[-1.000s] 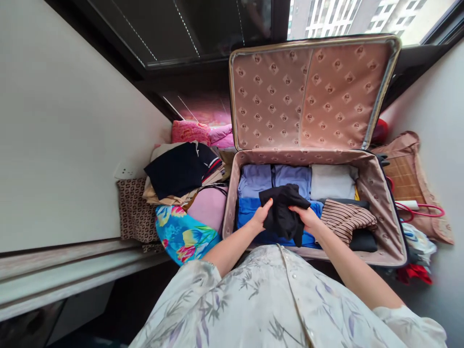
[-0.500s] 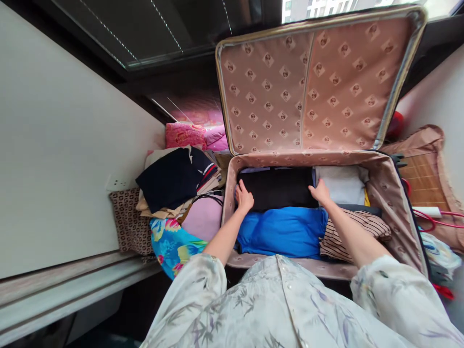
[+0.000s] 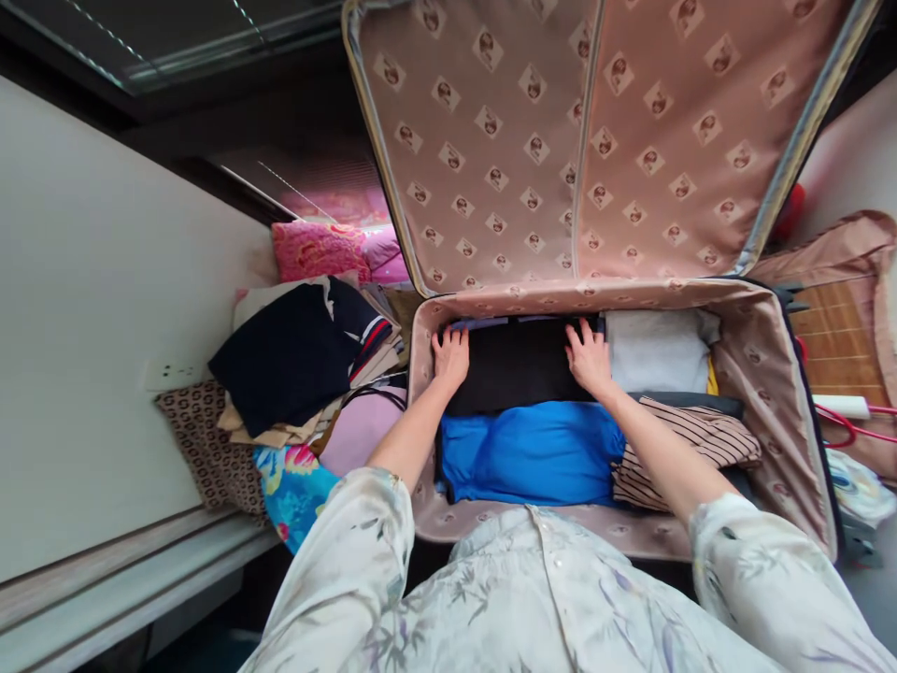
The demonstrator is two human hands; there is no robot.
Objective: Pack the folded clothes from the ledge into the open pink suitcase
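An open suitcase (image 3: 771, 393) carries the clothes, its patterned lid standing up at the far side. In its tray a black folded garment (image 3: 515, 374) lies at the far left, with a white folded piece (image 3: 655, 350) just right of it. Nearer, a blue garment (image 3: 533, 453) fills the left part, and a striped brown garment (image 3: 690, 449) lies beside it on the right, over a dark piece (image 3: 701, 402).

Soft, even daylight is filling the scene, casting only faint shadows inside the open pink patterned fabric suitcase (image 3: 763, 393); wide-angle distortion is bending the edges, and everything is staying sharp
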